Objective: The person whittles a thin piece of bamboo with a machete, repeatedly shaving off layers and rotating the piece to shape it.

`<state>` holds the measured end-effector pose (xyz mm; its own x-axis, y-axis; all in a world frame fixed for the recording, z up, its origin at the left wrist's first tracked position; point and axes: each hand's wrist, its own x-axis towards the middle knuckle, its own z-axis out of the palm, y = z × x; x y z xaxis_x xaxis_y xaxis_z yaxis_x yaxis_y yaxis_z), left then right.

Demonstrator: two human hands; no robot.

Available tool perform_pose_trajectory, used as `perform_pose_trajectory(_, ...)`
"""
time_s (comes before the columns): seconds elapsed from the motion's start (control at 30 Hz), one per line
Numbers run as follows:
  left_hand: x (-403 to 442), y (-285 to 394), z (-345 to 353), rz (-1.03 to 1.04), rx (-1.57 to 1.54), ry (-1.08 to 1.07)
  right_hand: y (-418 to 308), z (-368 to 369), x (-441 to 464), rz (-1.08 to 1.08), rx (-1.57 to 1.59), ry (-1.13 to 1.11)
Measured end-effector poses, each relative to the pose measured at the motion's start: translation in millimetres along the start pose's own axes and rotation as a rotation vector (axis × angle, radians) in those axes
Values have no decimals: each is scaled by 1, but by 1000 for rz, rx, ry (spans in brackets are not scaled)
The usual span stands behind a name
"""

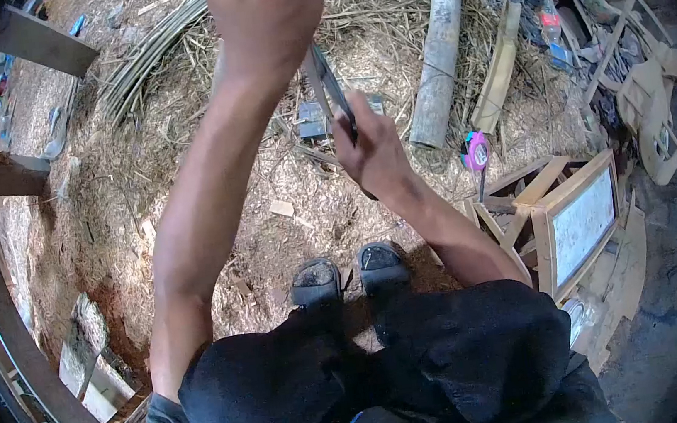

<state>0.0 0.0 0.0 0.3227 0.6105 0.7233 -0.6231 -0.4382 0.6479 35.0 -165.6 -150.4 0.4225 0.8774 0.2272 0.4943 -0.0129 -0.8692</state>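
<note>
My left hand (pixel 274 14) is raised at the top edge of the view, closed in a fist. Below it, my right hand (pixel 370 143) pinches the lower part of a long, thin, dark-and-grey piece (pixel 327 83) that runs up towards the left fist. Whether this is a blade or a strip of bamboo I cannot make out. What the left fingers wrap round is hidden by the back of the hand. Behind the right hand, a dark rectangular block (pixel 312 121) lies on the ground.
Thin split sticks (pixel 154 55) lie at the upper left. To the right are a bamboo pole (pixel 437 58), a split bamboo piece (pixel 499 68), a pink tape measure (pixel 476 151) and a wooden frame (pixel 545 248). My sandalled feet (pixel 315 281) rest on shavings below the hands.
</note>
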Motion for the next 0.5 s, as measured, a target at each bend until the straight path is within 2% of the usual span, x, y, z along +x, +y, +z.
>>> perform_pose_trajectory(0.07, -4, 5, 7, -70, -42, -29, 11, 0, -8, 18, 130, 4)
perform_pose_trajectory(0.17, -2, 3, 11, -30, -8, 12, -4, -15, 0, 31, 118, -107)
perform_pose_trajectory(0.2, -3, 3, 10, -94, -43, 46, -10, -15, 0, 122, 91, -126)
perform_pose_trajectory(0.23, -1, 2, 7, -98, -43, 47, -18, -14, 3, 126, 92, -127)
perform_pose_trajectory(0.3, 2, -1, -1, -132, -66, 64, -32, -6, 7, -254, -5, 185)
perform_pose_trajectory(0.37, 1, -5, 1, -118, -100, 80, -26, -5, 3, -257, -18, 221)
perform_pose_trajectory(0.43, 3, 0, 3, -152, -42, 67, -4, -10, -6, 239, 355, -251)
perform_pose_trajectory(0.5, 9, 1, 0, -140, -56, 100, -1, -11, 3, 132, 230, -193)
